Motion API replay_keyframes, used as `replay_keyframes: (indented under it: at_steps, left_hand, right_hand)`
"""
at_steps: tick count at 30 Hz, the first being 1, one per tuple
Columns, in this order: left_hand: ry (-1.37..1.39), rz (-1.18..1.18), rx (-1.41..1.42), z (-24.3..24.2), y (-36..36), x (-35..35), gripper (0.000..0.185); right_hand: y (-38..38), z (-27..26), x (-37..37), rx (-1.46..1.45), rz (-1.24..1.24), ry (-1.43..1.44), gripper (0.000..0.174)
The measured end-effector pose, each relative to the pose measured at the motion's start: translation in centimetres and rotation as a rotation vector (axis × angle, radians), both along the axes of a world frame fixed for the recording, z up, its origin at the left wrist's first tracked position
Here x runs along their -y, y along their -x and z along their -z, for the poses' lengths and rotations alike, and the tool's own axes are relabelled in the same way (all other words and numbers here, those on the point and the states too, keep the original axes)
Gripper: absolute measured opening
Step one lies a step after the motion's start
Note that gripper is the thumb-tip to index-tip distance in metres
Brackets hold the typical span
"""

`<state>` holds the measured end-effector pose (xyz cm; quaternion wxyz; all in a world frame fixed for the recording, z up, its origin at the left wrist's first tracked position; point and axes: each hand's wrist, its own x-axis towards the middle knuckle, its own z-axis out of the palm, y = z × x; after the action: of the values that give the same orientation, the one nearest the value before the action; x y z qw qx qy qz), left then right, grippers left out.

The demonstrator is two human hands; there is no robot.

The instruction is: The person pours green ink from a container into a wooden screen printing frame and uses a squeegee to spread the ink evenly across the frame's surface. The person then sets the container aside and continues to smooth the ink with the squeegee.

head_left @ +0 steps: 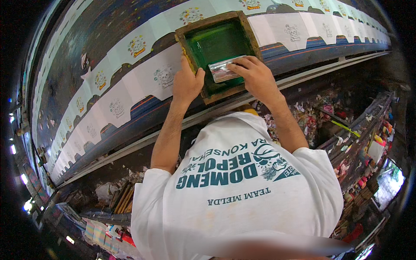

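Observation:
A wooden-framed printing screen (253, 38) lies over the near row of white cut pieces on a long table. Its green mesh (218, 40) carries green ink. My left hand (188, 79) grips the frame's left side, thumb over the inner edge and forefinger along the outside. Inside the frame, my right hand (256, 75) holds a shiny, silvery squeegee (222, 71) against the mesh near the front end. To the left of the screen, a white piece (143, 87) bears an outlined cartoon figure with small green marks. Whatever lies beneath the screen is hidden.
A far row of white pieces (122, 48) carries fuller colour prints. Along the table's near side runs a pale rail (136, 146). Scraps (294, 113) litter the space below on the right, and wooden frames (125, 198) lean at lower left. A cluttered shelf (364, 152) stands behind me.

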<state>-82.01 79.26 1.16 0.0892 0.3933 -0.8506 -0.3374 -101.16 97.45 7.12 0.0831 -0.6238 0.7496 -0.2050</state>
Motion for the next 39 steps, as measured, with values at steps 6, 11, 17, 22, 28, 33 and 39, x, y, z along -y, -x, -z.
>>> replay_keyframes:
  at_steps: [6, 11, 17, 22, 28, 33, 39]
  left_hand:
    - [-0.088, -0.003, -0.068, 1.1, 3.6, -1.8, 0.081]
    - [-0.075, -0.007, -0.107, 1.2, 3.7, -1.9, 0.079]
    - [-0.073, -0.017, -0.204, 1.6, 4.0, -2.3, 0.069]
    - [-0.084, -0.022, -0.194, 2.0, 4.1, -2.4, 0.065]
    - [-0.019, -0.031, -0.198, 2.9, 3.7, -2.6, 0.054]
    - [0.057, -0.013, -0.232, 3.4, 3.9, -2.4, 0.053]
    - [-0.003, -0.015, -0.185, 3.0, 3.9, -2.4, 0.079]
  right_hand:
    - [3.7, 1.2, -2.3, 0.037, 0.001, -0.036, 0.052]
    - [4.3, 1.3, -2.8, 0.071, -0.016, 0.001, 0.053]
    - [5.0, 1.4, -2.8, 0.047, -0.043, 0.052, 0.050]
    - [4.9, 1.5, -2.9, 0.028, -0.040, 0.036, 0.048]
    - [4.6, 1.5, -2.9, -0.003, -0.040, 0.032, 0.049]
    - [4.5, 1.5, -3.1, 0.021, -0.048, 0.043, 0.050]
    - [4.6, 1.4, -3.0, 0.001, -0.055, 0.011, 0.051]
